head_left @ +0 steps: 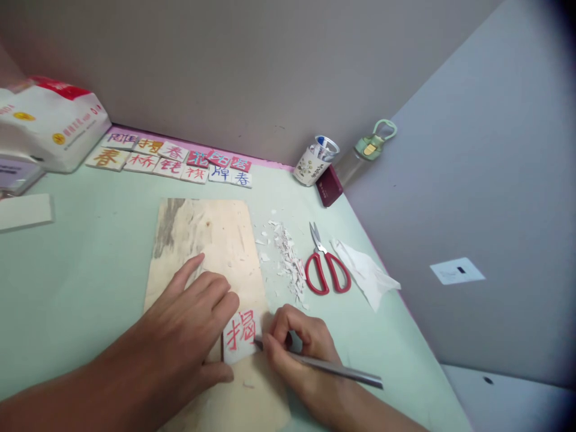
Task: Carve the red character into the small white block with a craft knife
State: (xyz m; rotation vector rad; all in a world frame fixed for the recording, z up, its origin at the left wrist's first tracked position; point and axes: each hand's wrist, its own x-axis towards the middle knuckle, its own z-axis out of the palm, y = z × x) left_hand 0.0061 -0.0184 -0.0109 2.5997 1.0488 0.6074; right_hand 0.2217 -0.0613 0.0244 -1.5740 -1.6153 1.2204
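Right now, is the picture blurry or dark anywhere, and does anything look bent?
In the head view the light is soft and even, no glare on the table. The left hand and right hand look slightly soft, as does the knife. The block with its red character reads clearly. The top right corner goes dark, and the table edge slants from lens distortion.

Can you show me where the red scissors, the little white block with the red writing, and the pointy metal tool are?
red scissors (327, 271), head view, on the red handles.
white block (242, 333), head view, on its painted top face.
metal tool (335, 369), head view, on the middle of its shaft.
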